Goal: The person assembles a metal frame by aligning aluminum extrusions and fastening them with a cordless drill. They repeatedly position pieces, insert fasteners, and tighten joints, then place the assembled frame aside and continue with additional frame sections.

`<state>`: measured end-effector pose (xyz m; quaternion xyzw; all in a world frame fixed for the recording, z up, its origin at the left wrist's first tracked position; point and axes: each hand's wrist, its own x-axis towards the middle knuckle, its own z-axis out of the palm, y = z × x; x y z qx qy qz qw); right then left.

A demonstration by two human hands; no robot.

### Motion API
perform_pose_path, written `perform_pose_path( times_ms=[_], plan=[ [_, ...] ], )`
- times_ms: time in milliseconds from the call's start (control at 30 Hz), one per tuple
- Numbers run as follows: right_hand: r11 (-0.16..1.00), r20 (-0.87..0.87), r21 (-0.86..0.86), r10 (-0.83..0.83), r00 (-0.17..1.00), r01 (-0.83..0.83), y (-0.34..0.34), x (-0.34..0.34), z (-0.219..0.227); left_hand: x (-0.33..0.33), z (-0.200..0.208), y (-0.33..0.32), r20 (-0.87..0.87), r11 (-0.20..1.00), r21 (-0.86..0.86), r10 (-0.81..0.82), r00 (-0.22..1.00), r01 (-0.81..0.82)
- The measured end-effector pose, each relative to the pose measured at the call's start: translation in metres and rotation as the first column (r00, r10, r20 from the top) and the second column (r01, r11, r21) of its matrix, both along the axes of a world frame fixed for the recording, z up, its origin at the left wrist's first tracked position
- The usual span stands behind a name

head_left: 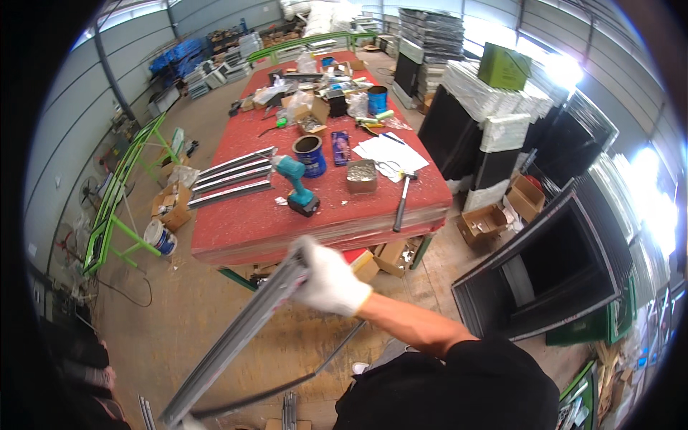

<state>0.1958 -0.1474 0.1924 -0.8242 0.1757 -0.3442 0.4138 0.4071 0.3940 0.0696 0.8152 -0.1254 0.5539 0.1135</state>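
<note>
My right hand (328, 281), in a white glove, is closed round the upper end of a bundle of long grey metal profiles (233, 337). The bundle slants down to the lower left, in front of the table's near edge. A thin dark strip (287, 383), bent at an angle, runs from near the bundle's lower end toward the right. At that lower end a small white patch of my left hand (192, 423) shows at the picture's edge; its fingers are hidden. Several similar profiles (233, 175) lie on the red-covered table (236, 229), left of a teal cordless drill (296, 188).
A blue can (309, 156), a small box of metal parts (361, 177), a hammer (405, 201) and papers (393, 152) lie on the table. Dark framed panels (541, 265) lean at right. A green metal frame (118, 193) stands left. Another person's hand (109, 377) shows at the left edge.
</note>
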Motion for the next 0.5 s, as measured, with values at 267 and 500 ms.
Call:
perform_pose_path(
  times_ms=[267, 500],
  plan=[
    [0.817, -0.229, 0.019, -0.558, 0.798, 0.576, -0.095, -0.221, -0.031, -0.007, 0.044, -0.316, -0.533, 0.818, -0.352, -0.575, 0.621, 0.455],
    [0.505, -0.367, -0.033, -0.809, 0.459, 0.862, -0.09, -0.414, -0.051, -0.117, 0.02, -0.533, -0.582, 0.385, -0.618, -0.81, -0.07, 0.685]
  ],
)
